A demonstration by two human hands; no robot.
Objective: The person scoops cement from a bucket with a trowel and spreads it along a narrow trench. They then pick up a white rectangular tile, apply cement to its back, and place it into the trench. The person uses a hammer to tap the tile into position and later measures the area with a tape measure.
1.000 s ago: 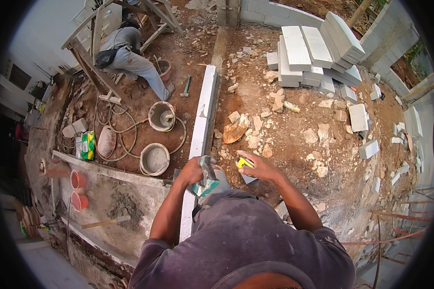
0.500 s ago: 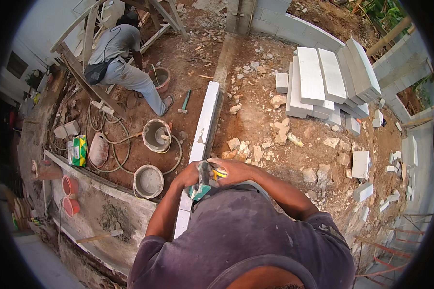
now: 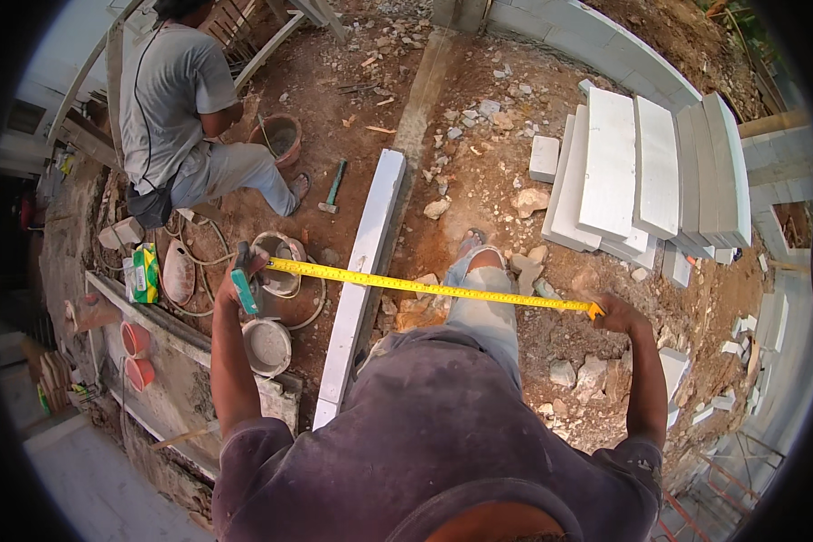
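A yellow tape measure (image 3: 434,289) is stretched between my hands, across and above a row of white blocks (image 3: 378,212) and my bent leg. My left hand (image 3: 255,262) grips the tape's left end. With it is a teal and dark object (image 3: 245,291) whose kind I cannot make out. At the other end my right hand (image 3: 621,316) is closed on the tape measure, where an orange part shows at the fingers. Which hand has the case I cannot tell.
A co-worker (image 3: 176,108) bends by a mortar bucket (image 3: 278,140) at far left. A teal-handled hammer (image 3: 334,188) lies nearby. Two buckets, a hose (image 3: 212,242) and a cement-coloured ledge (image 3: 163,321) are left. Right stand stacked white blocks (image 3: 610,172) among rubble (image 3: 592,375).
My hands, together over the block row before, have spread apart left and right with the yellow tape drawn out between them. The co-worker has shifted posture, and my leg now shows.
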